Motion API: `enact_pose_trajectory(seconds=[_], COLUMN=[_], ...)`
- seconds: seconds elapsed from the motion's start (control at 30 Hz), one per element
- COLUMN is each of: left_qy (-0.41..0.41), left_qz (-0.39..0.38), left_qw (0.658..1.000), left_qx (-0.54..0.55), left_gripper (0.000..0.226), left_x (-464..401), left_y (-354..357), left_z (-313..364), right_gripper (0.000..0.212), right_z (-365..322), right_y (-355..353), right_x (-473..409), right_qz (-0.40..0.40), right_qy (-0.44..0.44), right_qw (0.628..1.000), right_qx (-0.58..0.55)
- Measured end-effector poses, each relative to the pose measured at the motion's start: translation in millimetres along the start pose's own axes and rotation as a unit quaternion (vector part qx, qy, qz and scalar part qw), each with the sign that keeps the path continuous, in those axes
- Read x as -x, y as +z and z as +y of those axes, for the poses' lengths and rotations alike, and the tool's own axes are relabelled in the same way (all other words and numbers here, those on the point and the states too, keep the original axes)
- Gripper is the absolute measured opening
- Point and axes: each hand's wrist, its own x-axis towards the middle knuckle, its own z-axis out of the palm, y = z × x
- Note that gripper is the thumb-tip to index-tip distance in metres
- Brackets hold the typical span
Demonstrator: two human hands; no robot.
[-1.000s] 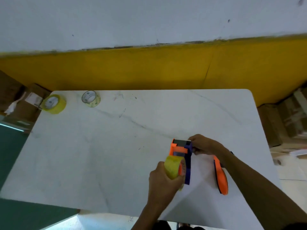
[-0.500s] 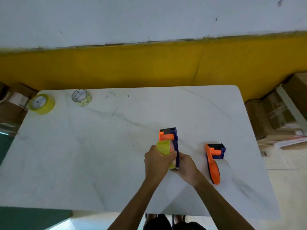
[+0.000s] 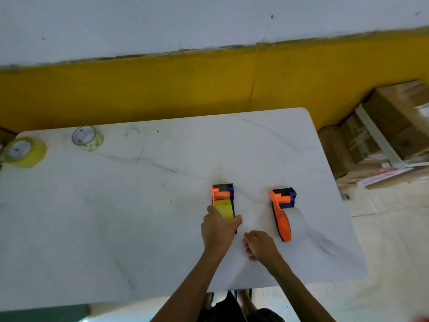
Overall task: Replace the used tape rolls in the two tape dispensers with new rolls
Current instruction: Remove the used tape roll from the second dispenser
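Note:
Two orange and blue tape dispensers stand side by side on the white table point(image 3: 116, 217). The left dispenser point(image 3: 222, 194) carries a yellow tape roll point(image 3: 224, 208), and my left hand point(image 3: 218, 228) grips the near end of that roll and dispenser. The right dispenser point(image 3: 282, 212) holds a pale, whitish roll point(image 3: 297, 223) and nothing touches it. My right hand point(image 3: 258, 245) hovers loosely curled just in front of the gap between the two, holding nothing.
A thick yellow tape roll point(image 3: 23, 152) lies at the table's far left corner, with a thin, nearly clear roll point(image 3: 87, 138) next to it. Cardboard boxes point(image 3: 380, 133) are stacked on the floor to the right. A yellow and white wall runs behind.
My right hand has let go of the left dispenser and drawn back toward me. The left dispenser now rests on the table under my left hand. The camera has shifted right.

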Motion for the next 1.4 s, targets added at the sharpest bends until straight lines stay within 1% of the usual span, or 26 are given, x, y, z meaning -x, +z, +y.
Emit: enact_pose_trajectory(seconds=[0.07,0.17,0.27,0.33,0.37,0.4,0.43,0.47,0.53,0.6,0.67,0.77,0.87,0.93,1.0,1.07,1.17,1.3,1.4], left_qy=[-0.003,-0.006,0.004,0.035,0.065,0.103,0.143,0.180,0.200,0.170,0.126,0.055,-0.012,-0.061,-0.083,-0.097,-0.108,-0.107,-0.108], left_qz=[-0.004,-0.019,-0.024,0.024,0.060,0.092,0.110,0.109,0.063,-0.004,-0.049,-0.107,-0.175,-0.219,-0.257,-0.269,-0.259,-0.248,-0.239], left_qw=[1.000,1.000,0.999,0.998,0.994,0.989,0.983,0.978,0.976,0.980,0.983,0.981,0.962,0.943,0.922,0.911,0.916,0.918,0.917], left_qx=[0.003,0.009,-0.025,-0.054,-0.061,-0.053,-0.028,0.003,0.060,0.105,0.128,0.154,0.208,0.243,0.277,0.296,0.286,0.291,0.301], left_gripper=[0.067,0.077,0.096,0.102,0.097,0.087,0.072,0.056,0.029,0.014,0.021,0.025,0.022,0.018,0.021,0.028,0.032,0.033,0.035], left_x=[-1,-1,2,6,8,11,13,15,24,32,38,37,39,45,53,59,66,62,56], left_y=[0,0,-2,-5,-6,-6,-4,-1,7,18,29,52,72,77,81,84,82,74,67], left_z=[0,-1,-1,0,2,6,12,18,33,48,60,63,62,64,69,74,83,95,103], right_gripper=[0.025,0.022,0.021,0.023,0.024,0.024,0.023,0.021,0.019,0.018,0.018,0.018,0.017,0.019,0.023,0.024,0.026,0.037,0.040], right_z=[2,-1,-5,-4,-2,0,2,5,11,17,22,29,36,38,39,40,41,37,35], right_y=[-3,-16,-47,-72,-85,-96,-107,-116,-127,-132,-136,-137,-137,-137,-138,-138,-141,-150,-154], right_x=[8,32,57,64,63,60,55,49,35,22,15,12,8,7,6,4,-1,0,3], right_qz=[0.001,0.016,0.092,0.160,0.194,0.226,0.253,0.271,0.285,0.285,0.281,0.260,0.248,0.236,0.219,0.205,0.202,0.199,0.199], right_qy=[-0.058,-0.157,-0.264,-0.305,-0.308,-0.303,-0.292,-0.280,-0.258,-0.233,-0.223,-0.223,-0.220,-0.224,-0.221,-0.224,-0.229,-0.232,-0.233], right_qw=[0.998,0.987,0.959,0.937,0.929,0.923,0.920,0.918,0.921,0.928,0.932,0.939,0.943,0.946,0.950,0.953,0.952,0.952,0.952], right_qx=[0.020,-0.016,-0.052,-0.058,-0.062,-0.068,-0.072,-0.072,-0.061,-0.054,-0.046,-0.030,-0.014,0.004,0.018,0.022,0.022,0.006,0.004])
